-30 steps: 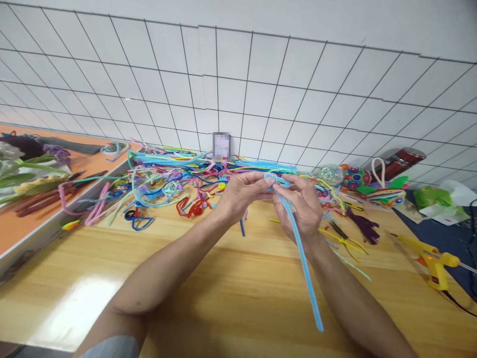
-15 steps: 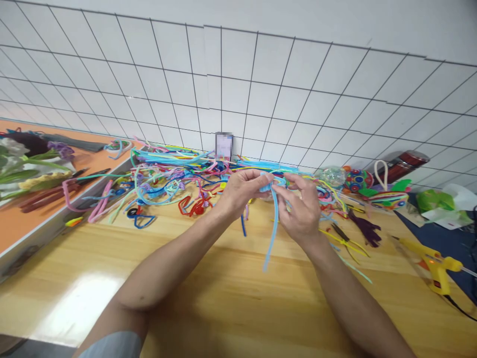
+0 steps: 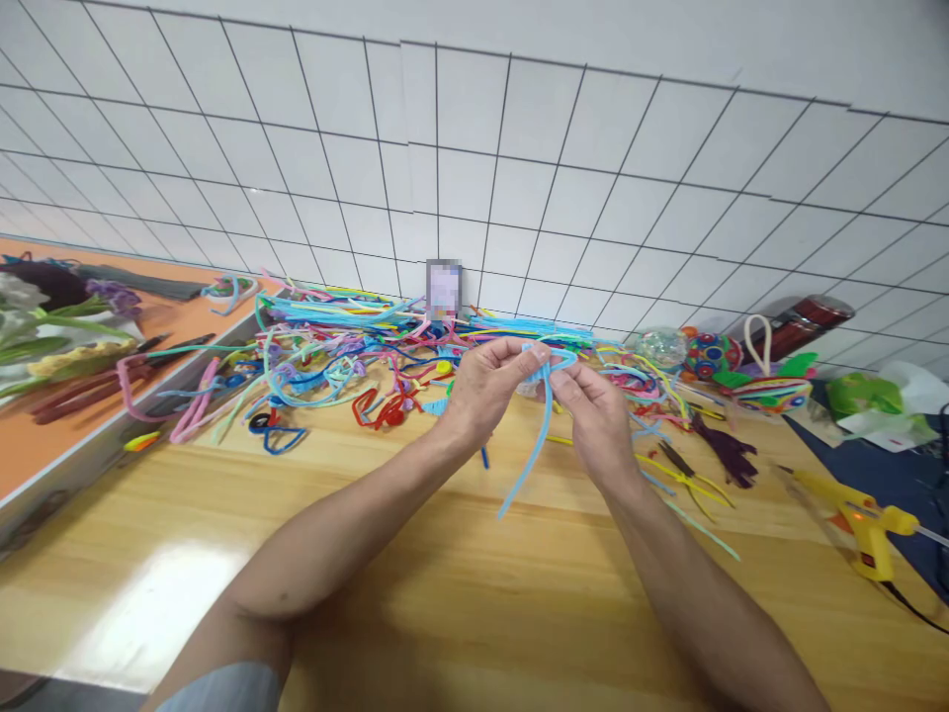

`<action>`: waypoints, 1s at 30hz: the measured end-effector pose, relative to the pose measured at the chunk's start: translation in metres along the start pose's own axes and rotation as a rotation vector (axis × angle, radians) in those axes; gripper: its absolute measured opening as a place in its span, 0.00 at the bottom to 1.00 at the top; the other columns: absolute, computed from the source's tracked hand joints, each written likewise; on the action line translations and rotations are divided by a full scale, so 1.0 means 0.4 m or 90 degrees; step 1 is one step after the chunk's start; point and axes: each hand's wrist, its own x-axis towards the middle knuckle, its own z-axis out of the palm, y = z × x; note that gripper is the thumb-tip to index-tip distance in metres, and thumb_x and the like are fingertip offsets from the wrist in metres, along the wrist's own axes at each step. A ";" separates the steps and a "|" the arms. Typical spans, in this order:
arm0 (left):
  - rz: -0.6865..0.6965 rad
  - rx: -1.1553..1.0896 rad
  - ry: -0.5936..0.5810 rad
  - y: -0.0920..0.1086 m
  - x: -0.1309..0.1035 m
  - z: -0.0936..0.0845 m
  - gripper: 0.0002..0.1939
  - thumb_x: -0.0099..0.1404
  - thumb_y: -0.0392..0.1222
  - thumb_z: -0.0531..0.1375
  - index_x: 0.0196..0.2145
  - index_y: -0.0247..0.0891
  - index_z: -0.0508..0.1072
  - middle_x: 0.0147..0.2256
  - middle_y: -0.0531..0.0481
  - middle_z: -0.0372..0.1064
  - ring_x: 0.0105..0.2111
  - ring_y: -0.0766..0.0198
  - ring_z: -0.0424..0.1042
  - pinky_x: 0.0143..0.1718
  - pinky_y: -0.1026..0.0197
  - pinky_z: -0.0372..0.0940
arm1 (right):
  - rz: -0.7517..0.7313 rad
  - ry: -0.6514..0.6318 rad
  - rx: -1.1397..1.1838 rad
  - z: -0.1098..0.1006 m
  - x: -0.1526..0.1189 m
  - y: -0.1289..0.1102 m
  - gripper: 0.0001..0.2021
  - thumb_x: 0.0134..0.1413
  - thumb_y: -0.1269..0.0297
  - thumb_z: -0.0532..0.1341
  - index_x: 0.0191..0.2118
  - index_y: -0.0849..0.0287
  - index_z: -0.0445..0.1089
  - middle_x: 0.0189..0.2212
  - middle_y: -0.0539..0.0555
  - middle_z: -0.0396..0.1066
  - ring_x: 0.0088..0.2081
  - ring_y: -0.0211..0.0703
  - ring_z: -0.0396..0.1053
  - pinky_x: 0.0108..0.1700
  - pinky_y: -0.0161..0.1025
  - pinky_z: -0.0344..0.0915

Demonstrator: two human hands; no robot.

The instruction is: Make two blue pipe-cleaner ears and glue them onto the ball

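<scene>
A light blue pipe cleaner [image 3: 544, 425] is bent into a narrow coiled or looped shape between my hands, and one long end hangs down, curving to the left. My left hand [image 3: 490, 381] pinches the coiled part at its left side with thumb and fingers. At the right end of the loop, my right hand [image 3: 593, 405] is closed on it, thumb and index finger together. The fingertips partly cover how the loops are wound. Both hands are held above the table in front of a heap of coloured pipe cleaners [image 3: 348, 361].
Yellow-handled pliers [image 3: 686, 477] and a dark purple bundle [image 3: 725, 453] lie right of my hands. A yellow glue gun [image 3: 864, 519] with a cord rests farther right. Flowers [image 3: 74, 346] lie on the orange surface at left. A phone-like device [image 3: 445, 289] leans against the tiled wall.
The hanging end of the pipe cleaner has swung left. My right hand's fingers have drawn together at the loop's right end, where they were more spread before.
</scene>
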 end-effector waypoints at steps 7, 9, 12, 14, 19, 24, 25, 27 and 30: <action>0.012 0.006 0.012 -0.014 -0.005 0.000 0.22 0.57 0.59 0.74 0.33 0.36 0.80 0.30 0.50 0.78 0.26 0.67 0.71 0.29 0.63 0.67 | -0.016 0.000 -0.047 0.001 -0.006 -0.034 0.13 0.59 0.54 0.68 0.28 0.56 0.74 0.25 0.49 0.74 0.30 0.41 0.69 0.36 0.39 0.68; 0.012 -0.003 0.022 -0.020 -0.005 0.003 0.23 0.56 0.59 0.74 0.32 0.36 0.79 0.31 0.49 0.79 0.28 0.66 0.72 0.32 0.62 0.68 | -0.012 0.008 -0.039 0.005 -0.005 -0.031 0.12 0.57 0.55 0.68 0.27 0.56 0.72 0.24 0.48 0.72 0.28 0.40 0.67 0.35 0.38 0.67; 0.010 -0.048 0.021 -0.036 0.002 0.005 0.24 0.52 0.59 0.76 0.32 0.35 0.79 0.31 0.49 0.78 0.32 0.65 0.74 0.39 0.61 0.69 | -0.011 0.023 -0.030 0.007 -0.002 -0.027 0.11 0.56 0.58 0.68 0.26 0.55 0.71 0.23 0.48 0.70 0.28 0.39 0.66 0.34 0.38 0.65; -0.001 -0.074 0.001 -0.042 0.010 0.003 0.24 0.53 0.60 0.76 0.31 0.36 0.78 0.30 0.49 0.78 0.33 0.64 0.75 0.42 0.61 0.69 | -0.010 0.035 -0.025 0.004 0.001 -0.024 0.10 0.55 0.60 0.67 0.26 0.55 0.70 0.23 0.47 0.70 0.28 0.39 0.65 0.33 0.37 0.64; -0.011 -0.012 -0.062 -0.021 0.028 -0.023 0.25 0.62 0.64 0.69 0.35 0.36 0.78 0.32 0.48 0.76 0.33 0.65 0.73 0.36 0.63 0.67 | -0.005 0.051 -0.021 -0.012 0.010 -0.021 0.07 0.52 0.63 0.67 0.26 0.55 0.70 0.22 0.47 0.69 0.27 0.38 0.64 0.32 0.37 0.62; -0.019 0.117 -0.096 0.004 0.030 -0.043 0.22 0.55 0.57 0.75 0.34 0.36 0.77 0.23 0.57 0.66 0.22 0.71 0.60 0.23 0.67 0.57 | -0.001 0.032 -0.048 -0.011 0.012 -0.022 0.08 0.52 0.62 0.67 0.25 0.55 0.70 0.22 0.46 0.67 0.26 0.37 0.62 0.30 0.36 0.61; -0.027 0.111 -0.095 0.003 0.030 -0.043 0.22 0.56 0.58 0.74 0.33 0.36 0.76 0.22 0.57 0.64 0.21 0.72 0.59 0.22 0.67 0.55 | -0.001 0.026 -0.051 -0.009 0.012 -0.023 0.09 0.52 0.62 0.67 0.25 0.55 0.69 0.21 0.46 0.66 0.26 0.37 0.61 0.30 0.36 0.61; -0.034 0.091 -0.086 -0.001 0.029 -0.041 0.22 0.57 0.58 0.73 0.31 0.36 0.75 0.21 0.57 0.63 0.20 0.71 0.58 0.21 0.67 0.55 | -0.005 0.017 -0.051 -0.005 0.011 -0.023 0.09 0.52 0.61 0.67 0.25 0.55 0.69 0.22 0.46 0.66 0.26 0.38 0.62 0.30 0.36 0.62; -0.037 0.057 -0.068 -0.011 0.031 -0.038 0.22 0.55 0.58 0.74 0.31 0.36 0.76 0.22 0.56 0.65 0.21 0.71 0.61 0.21 0.66 0.57 | -0.013 0.009 -0.038 -0.004 0.012 -0.020 0.09 0.53 0.60 0.68 0.26 0.55 0.70 0.23 0.47 0.68 0.28 0.38 0.64 0.33 0.37 0.64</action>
